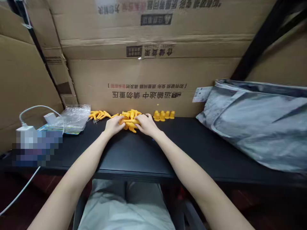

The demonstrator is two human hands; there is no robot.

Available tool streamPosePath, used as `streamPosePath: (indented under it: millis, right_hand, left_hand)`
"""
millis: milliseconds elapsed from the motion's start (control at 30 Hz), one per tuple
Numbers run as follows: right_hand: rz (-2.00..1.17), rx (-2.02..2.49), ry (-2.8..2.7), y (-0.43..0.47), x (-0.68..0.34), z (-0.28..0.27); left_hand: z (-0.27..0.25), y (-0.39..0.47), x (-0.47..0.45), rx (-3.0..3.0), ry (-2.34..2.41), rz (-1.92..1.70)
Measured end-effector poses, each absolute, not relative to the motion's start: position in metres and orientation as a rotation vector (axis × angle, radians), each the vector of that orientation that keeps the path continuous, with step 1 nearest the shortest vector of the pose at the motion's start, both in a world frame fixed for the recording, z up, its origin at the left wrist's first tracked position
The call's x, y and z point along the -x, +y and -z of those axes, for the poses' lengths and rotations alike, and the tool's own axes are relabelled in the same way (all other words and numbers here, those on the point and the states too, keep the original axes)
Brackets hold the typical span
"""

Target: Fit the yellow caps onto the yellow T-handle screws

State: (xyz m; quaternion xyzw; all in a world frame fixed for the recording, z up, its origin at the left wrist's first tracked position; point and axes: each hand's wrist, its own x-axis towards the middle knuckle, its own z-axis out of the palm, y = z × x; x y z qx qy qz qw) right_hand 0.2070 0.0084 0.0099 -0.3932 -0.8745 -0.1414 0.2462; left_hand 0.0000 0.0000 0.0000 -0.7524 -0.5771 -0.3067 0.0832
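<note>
My left hand (114,125) and my right hand (147,125) meet at a small pile of yellow-orange plastic pieces (131,128) toward the back of the black table. Between them they pinch a long yellow plastic piece (130,121), one hand at each end; its exact kind is too small to make out. Fingers and thumbs partly cover it. Left of my left hand lie branching yellow pieces (102,114) beside a thin chain (95,121). Several yellow cup-like pieces (162,115) stand in a row to the right of my right hand.
Cardboard (148,73) with printed characters rises behind the black table (134,156). Clear plastic bags (75,116) lie at the left, near a white charger (26,135) with a cable and a blurred-out object. A large grey bag (259,124) occupies the right side.
</note>
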Motion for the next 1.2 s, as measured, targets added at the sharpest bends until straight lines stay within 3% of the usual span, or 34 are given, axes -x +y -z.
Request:
streamPosePath:
  millis: [400, 767, 1200]
  right_hand:
    - [0.394, 1.432, -1.777, 0.043, -0.260, -0.004]
    - [-0.220, 2.032, -1.066, 0.073, -0.334, 0.038]
    - [-0.187, 2.225, -1.383, 0.071, -0.326, 0.037]
  left_hand:
    - [-0.002, 0.011, 0.016, 2.011, -2.074, 1.026]
    - [0.006, 0.018, 0.024, 1.999, -2.071, 1.242]
    - [0.009, 0.020, 0.024, 1.990, -1.999, 1.478]
